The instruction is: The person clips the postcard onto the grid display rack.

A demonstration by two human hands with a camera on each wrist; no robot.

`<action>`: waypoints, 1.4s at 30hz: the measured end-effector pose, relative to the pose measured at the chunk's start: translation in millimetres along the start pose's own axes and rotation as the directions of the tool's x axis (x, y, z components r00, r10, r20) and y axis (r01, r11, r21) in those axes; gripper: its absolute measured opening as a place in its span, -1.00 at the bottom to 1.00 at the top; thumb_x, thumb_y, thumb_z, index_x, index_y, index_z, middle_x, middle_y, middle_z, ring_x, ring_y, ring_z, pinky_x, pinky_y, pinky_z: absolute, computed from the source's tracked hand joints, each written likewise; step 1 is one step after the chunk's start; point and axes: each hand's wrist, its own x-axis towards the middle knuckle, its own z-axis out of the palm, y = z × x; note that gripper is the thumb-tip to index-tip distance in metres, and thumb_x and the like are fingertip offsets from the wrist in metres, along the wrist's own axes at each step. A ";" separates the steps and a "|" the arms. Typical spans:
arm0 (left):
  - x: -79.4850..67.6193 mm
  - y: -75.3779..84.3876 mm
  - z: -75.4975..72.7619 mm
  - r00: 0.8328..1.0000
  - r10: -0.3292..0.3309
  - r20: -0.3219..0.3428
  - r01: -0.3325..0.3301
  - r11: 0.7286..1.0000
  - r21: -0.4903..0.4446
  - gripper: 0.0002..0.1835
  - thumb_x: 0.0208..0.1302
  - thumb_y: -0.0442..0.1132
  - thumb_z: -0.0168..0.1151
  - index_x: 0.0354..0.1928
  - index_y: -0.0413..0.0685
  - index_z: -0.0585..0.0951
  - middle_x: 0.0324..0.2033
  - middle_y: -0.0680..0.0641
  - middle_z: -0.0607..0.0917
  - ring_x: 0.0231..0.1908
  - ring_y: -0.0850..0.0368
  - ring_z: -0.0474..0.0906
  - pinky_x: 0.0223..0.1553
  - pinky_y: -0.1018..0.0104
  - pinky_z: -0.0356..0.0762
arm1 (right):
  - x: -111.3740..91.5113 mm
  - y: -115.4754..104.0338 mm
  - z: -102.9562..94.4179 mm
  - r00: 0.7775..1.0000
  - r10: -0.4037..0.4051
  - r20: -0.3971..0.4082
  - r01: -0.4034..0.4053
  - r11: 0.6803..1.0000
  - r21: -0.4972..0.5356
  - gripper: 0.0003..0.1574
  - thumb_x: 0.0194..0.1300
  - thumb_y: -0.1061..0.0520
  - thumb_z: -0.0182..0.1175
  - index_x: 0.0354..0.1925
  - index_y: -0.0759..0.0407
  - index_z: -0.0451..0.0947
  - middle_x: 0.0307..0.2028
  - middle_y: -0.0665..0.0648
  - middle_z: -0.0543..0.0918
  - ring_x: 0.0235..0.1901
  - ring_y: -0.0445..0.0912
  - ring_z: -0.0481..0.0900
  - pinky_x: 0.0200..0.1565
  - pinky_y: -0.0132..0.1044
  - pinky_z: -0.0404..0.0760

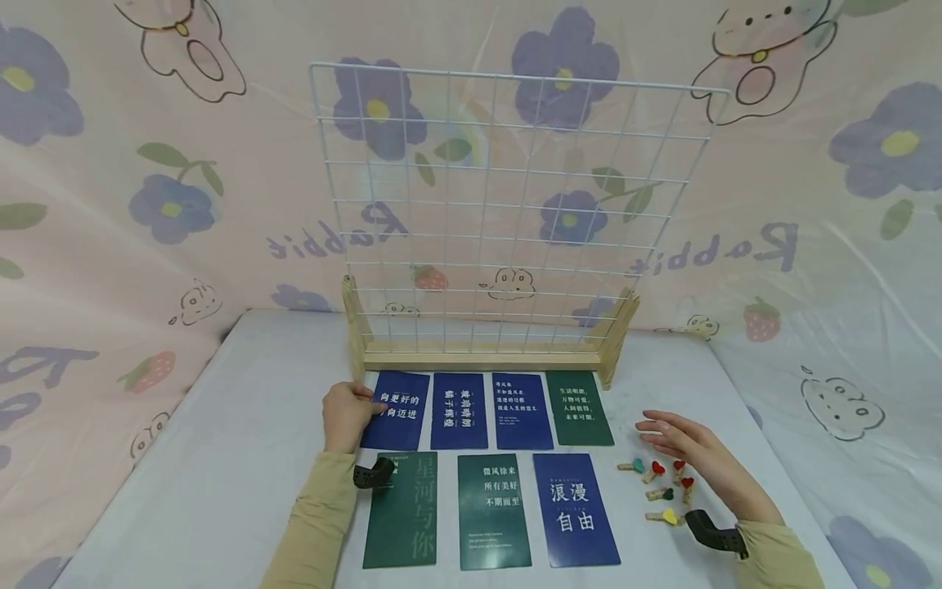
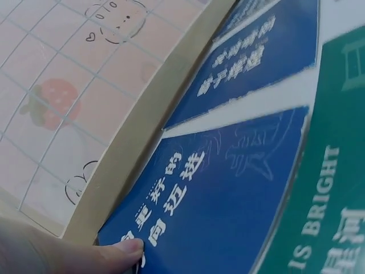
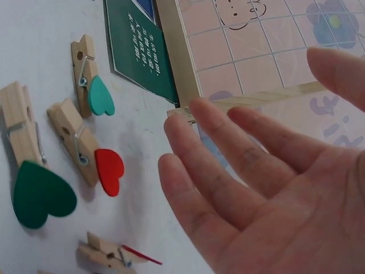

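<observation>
At the left end of the back row, my left hand [image 1: 344, 415] pinches the left edge of a blue card [image 1: 400, 425] with white lettering. In the left wrist view the thumb [image 2: 117, 255] lies over the card's printed face; the fingers beneath are hidden. My right hand [image 1: 695, 450] hovers at the right with fingers extended, holding nothing. Around and below it lie several small wooden clothespins with hearts, among them a dark green heart clothespin [image 3: 43, 197], a red heart clothespin [image 3: 108, 171] and a teal heart clothespin [image 3: 100, 96].
A white wire grid [image 1: 482, 200] stands upright in a wooden base [image 1: 478, 360] behind the cards. More blue and green cards lie in two rows, including a green card [image 1: 579, 409] and a blue card [image 1: 576, 511]. A patterned cloth [image 1: 250, 164] hangs behind the white table [image 1: 243, 393].
</observation>
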 end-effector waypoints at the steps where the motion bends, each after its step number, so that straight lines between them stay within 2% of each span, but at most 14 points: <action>1: 0.1 0.8 -0.2 1.000 0.002 -0.001 -0.002 1.000 0.011 -0.74 -0.17 -0.43 0.54 -0.41 -0.33 0.65 -0.52 -0.19 0.64 -0.48 -0.06 0.54 -0.52 0.20 0.43 | 0.1 -0.1 -0.1 1.000 0.007 -0.003 -0.007 1.000 0.003 -0.28 0.52 -0.15 -0.15 0.39 0.30 0.13 0.22 0.32 0.43 0.16 0.07 0.48 0.11 -0.11 0.50; 5: 0.6 2.5 -1.8 1.000 0.011 0.010 -0.011 0.999 0.038 -0.73 -0.18 -0.41 0.55 -0.42 -0.32 0.64 -0.49 -0.21 0.64 -0.42 -0.12 0.55 -0.47 0.12 0.45 | 0.3 0.7 -0.5 1.000 0.005 0.004 -0.005 1.000 -0.001 -0.28 0.53 -0.15 -0.16 0.39 0.30 0.13 0.23 0.32 0.43 0.15 0.04 0.48 0.12 -0.06 0.48; 10: 2.7 1.5 -6.8 0.999 0.023 0.035 -0.024 0.999 0.040 -0.72 -0.23 -0.38 0.57 -0.47 -0.30 0.62 -0.51 -0.19 0.64 -0.41 -0.13 0.54 -0.45 0.13 0.42 | 0.2 1.0 -0.7 1.000 -0.006 0.015 0.006 1.000 -0.010 -0.27 0.53 -0.14 -0.17 0.40 0.32 0.11 0.23 0.32 0.43 0.14 0.02 0.49 0.13 -0.03 0.47; 16: 6.5 -1.0 -12.4 0.996 0.020 0.087 -0.020 1.000 0.007 -0.75 -0.18 -0.38 0.55 -0.45 -0.32 0.65 -0.54 -0.14 0.65 -0.48 -0.02 0.51 -0.51 0.25 0.38 | 1.3 2.2 -0.9 1.000 0.018 0.002 -0.018 1.000 0.006 -0.28 0.52 -0.16 -0.16 0.40 0.27 0.12 0.23 0.30 0.43 0.16 0.06 0.47 0.14 -0.02 0.46; 22: 9.3 -2.8 -17.2 0.988 -0.014 0.153 0.025 0.997 -0.066 -0.80 -0.05 -0.44 0.46 -0.36 -0.38 0.65 -0.51 -0.16 0.67 -0.59 0.15 0.53 -0.57 0.39 0.49 | -0.2 3.5 -2.4 1.000 0.008 -0.003 -0.008 1.000 -0.001 -0.29 0.53 -0.14 -0.18 0.40 0.28 0.12 0.22 0.32 0.43 0.17 0.12 0.45 0.13 0.04 0.45; 25: 11.0 -4.8 -20.0 0.979 -0.039 0.199 0.061 0.993 -0.104 -0.79 0.01 -0.46 0.41 -0.29 -0.42 0.65 -0.43 -0.21 0.67 -0.56 0.18 0.54 -0.54 0.41 0.54 | -2.2 3.1 -3.2 1.000 -0.006 -0.006 0.006 1.000 0.000 -0.31 0.54 -0.12 -0.18 0.40 0.30 0.12 0.21 0.33 0.44 0.17 0.15 0.44 0.13 0.06 0.45; 30: 13.8 -7.5 -23.6 0.951 -0.100 0.293 0.156 0.972 -0.174 -0.77 0.12 -0.46 0.34 -0.18 -0.45 0.62 -0.29 -0.25 0.64 -0.52 0.20 0.54 -0.50 0.42 0.57 | -3.7 3.4 -5.0 1.000 -0.019 -0.005 0.019 1.000 -0.002 -0.30 0.54 -0.11 -0.18 0.38 0.35 0.13 0.20 0.34 0.46 0.18 0.17 0.44 0.10 -0.03 0.49; 36: 14.8 -10.4 -25.6 0.922 -0.122 0.367 0.217 0.949 -0.229 -0.74 0.17 -0.46 0.30 -0.10 -0.45 0.59 -0.33 -0.21 0.66 -0.49 0.19 0.59 -0.46 0.41 0.60 | -2.7 7.1 -8.6 1.000 -0.015 0.008 0.015 1.000 0.004 -0.28 0.53 -0.13 -0.17 0.36 0.38 0.16 0.19 0.34 0.47 0.15 0.13 0.47 0.06 -0.17 0.53; 42: 16.1 -13.9 -28.8 0.903 -0.129 0.411 0.248 0.935 -0.252 -0.69 0.20 -0.41 0.30 -0.05 -0.44 0.56 -0.34 -0.16 0.67 -0.48 0.20 0.60 -0.43 0.40 0.62 | -2.1 10.6 -11.2 1.000 -0.005 0.004 0.005 1.000 -0.014 -0.33 0.52 -0.10 -0.12 0.34 0.35 0.23 0.16 0.35 0.49 0.02 0.12 0.54 -0.06 -0.11 0.55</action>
